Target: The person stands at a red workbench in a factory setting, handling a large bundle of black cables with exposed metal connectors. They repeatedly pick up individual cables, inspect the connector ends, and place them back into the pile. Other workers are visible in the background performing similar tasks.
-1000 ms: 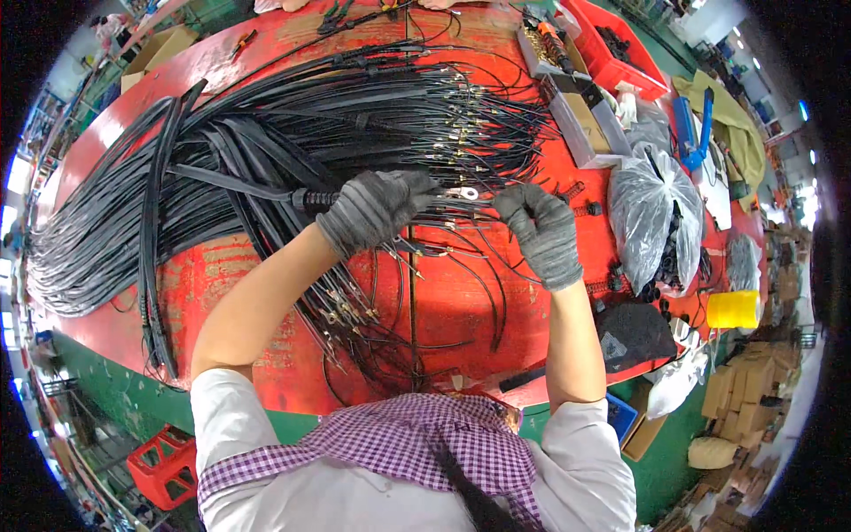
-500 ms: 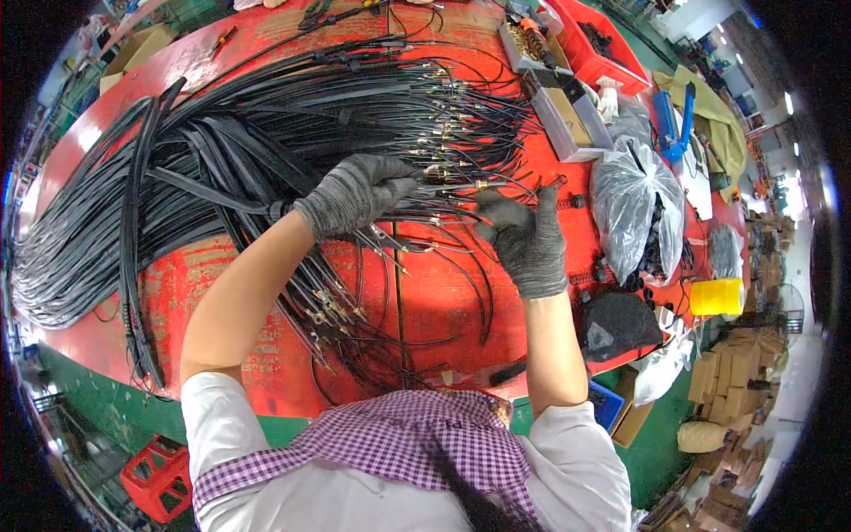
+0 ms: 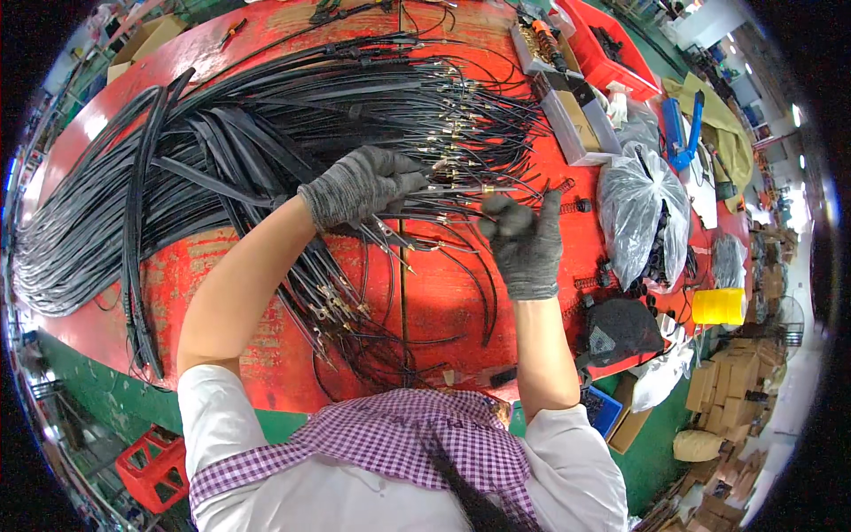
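Item: black cable (image 3: 461,190), brass-tipped. Our left hand (image 3: 359,184) clamps it steady; our right hand (image 3: 525,239) pinches its tip above the red surface (image 3: 230,266).

Thin black cable (image 3: 461,190) with a brass-coloured metal end fitting, stretched roughly level just above the red bench (image 3: 222,266), pinched between the gloved left hand (image 3: 359,186) and the gloved right hand (image 3: 525,244). Brass tip pointing toward the person's right, close by the right-hand fingers (image 3: 505,206). Behind it, trailing back under the left hand into a big fan of black sheathed cables (image 3: 177,177), long, glossy, curved in a wide sweep across the bench's left half. Ends of that fan gathered near the middle, each tipped with small metal ferrules. Loose thinner cable loops (image 3: 381,310) sagging toward the bench's near edge.
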A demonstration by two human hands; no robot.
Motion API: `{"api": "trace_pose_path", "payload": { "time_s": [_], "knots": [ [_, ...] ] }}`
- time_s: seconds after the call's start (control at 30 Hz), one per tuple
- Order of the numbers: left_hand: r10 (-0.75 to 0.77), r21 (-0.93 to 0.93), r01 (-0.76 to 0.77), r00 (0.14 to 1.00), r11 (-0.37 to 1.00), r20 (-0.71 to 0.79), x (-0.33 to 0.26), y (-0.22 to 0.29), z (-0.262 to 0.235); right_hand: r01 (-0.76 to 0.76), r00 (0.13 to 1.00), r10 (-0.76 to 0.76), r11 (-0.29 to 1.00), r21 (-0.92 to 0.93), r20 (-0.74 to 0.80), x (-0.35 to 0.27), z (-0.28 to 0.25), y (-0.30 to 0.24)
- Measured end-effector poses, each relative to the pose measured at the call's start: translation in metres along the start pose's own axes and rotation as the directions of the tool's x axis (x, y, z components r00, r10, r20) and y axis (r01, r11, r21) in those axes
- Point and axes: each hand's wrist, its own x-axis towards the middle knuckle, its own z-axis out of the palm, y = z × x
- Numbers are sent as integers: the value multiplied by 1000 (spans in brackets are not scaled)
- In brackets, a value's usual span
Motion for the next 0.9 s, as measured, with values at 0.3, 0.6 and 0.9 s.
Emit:
{"api": "trace_pose_path", "payload": {
  "time_s": [0.3,0.6,0.9],
  "knots": [
    [-45,-139,42,999,989,-14,-7,15,-7,106,965,-145,978,181,219,6,9,5],
    [-25,-107,24,1000,994,-8,0,3,-10,98,992,-114,962,253,48,-6,47,6],
    [45,-143,-44,999,989,3,-2,2,-11,80,995,-89,982,173,47,3,28,10]
  ]
}}
